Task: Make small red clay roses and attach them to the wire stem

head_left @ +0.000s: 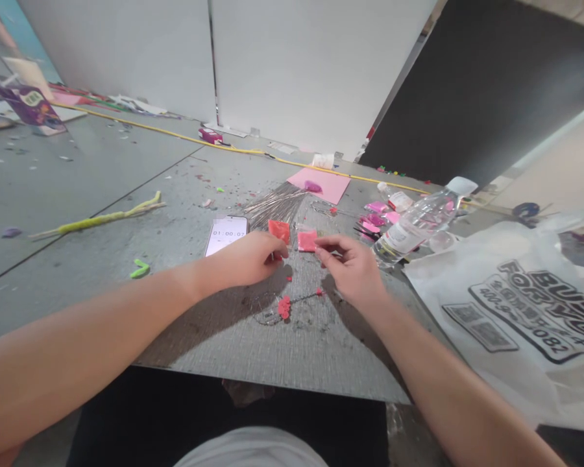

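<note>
My left hand (pixel 259 258) is curled at the middle of the grey table, with a bit of red material between its fingers, just below a red-orange packet (pixel 279 231). At the corner of a pink packet (pixel 307 240), my right hand (pixel 346 264) pinches with thumb and index finger; whether they grip it is unclear. A small red piece (pixel 289 279) lies between the hands. Nearer to me sits a cluster of red pieces (pixel 283 308) on thin wire, with another red bit (pixel 319 292) at the wire's right end.
A phone (pixel 228 235) lies beside my left wrist. Behind the packets are thin metal wires (pixel 278 204) and a pink sheet (pixel 338 185). A clear bottle (pixel 418 224) and a white bag (pixel 506 311) stand right. A yellow-green twisted stem (pixel 97 221) lies left.
</note>
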`<state>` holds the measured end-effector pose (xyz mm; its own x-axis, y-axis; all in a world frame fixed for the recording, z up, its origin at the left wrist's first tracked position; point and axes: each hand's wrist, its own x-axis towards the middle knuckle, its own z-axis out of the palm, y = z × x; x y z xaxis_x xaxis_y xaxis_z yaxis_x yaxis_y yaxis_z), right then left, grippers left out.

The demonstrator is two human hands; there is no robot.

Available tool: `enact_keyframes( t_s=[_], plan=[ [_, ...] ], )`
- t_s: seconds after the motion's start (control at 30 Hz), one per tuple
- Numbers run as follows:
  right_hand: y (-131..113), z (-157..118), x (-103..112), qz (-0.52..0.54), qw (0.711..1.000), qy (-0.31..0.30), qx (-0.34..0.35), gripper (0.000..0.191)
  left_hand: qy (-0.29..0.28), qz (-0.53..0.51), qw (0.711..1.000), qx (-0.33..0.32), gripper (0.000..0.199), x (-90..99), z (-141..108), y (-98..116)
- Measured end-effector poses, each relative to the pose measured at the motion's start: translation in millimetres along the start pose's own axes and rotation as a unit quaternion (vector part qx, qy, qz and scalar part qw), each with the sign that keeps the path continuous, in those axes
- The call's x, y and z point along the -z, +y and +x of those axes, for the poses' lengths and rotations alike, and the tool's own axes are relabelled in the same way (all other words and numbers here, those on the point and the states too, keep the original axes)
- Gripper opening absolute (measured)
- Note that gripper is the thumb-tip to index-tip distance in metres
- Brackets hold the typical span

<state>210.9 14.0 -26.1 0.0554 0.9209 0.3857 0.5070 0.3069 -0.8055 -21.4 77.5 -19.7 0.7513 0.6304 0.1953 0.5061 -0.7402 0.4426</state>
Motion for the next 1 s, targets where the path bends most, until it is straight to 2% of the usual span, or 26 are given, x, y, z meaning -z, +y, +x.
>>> enact_keyframes(
  t_s=[0.13,0.33,0.47,0.57,0.7,0.83,1.0],
  plan=[
    [-6.6,-1.2,0.9,-0.036,0.999,-0.007,0.036,0.018,-0.006,0.004,1.0,0.009,0.021,0.5,-0.4,2.3],
    [-5.9,-2.7,0.5,-0.033,0.999,-0.006,0.038,0.017,-0.006,0.003,1.0,0.0,0.019,-1.1,1.7,-2.1],
    [-4.8,-3.8,0.3,-0.025,0.999,-0.003,0.021,0.029,0.014,0.005,0.999,0.042,0.015,-2.0,2.0,-5.0],
    [-5.6,-3.9,1.3,-0.036,0.999,-0.003,0.026,0.03,0.021,0.019,0.997,0.069,0.018,-2.0,1.9,-5.5],
    [-3.9,-4.4,1.0,-0.013,0.999,-0.02,0.023,0.026,0.014,0.034,0.998,0.05,0.021,-4.1,2.5,-5.2],
    [0.3,-5.1,-2.5,-0.011,1.0,-0.012,0.013,0.015,-0.007,0.064,0.997,0.048,0.027,-7.4,2.6,-4.3],
    [0.5,-3.9,-5.0,-0.011,1.0,0.011,-0.008,0.011,0.011,0.1,0.995,0.021,0.031,-5.2,0.6,-1.6]
  ],
)
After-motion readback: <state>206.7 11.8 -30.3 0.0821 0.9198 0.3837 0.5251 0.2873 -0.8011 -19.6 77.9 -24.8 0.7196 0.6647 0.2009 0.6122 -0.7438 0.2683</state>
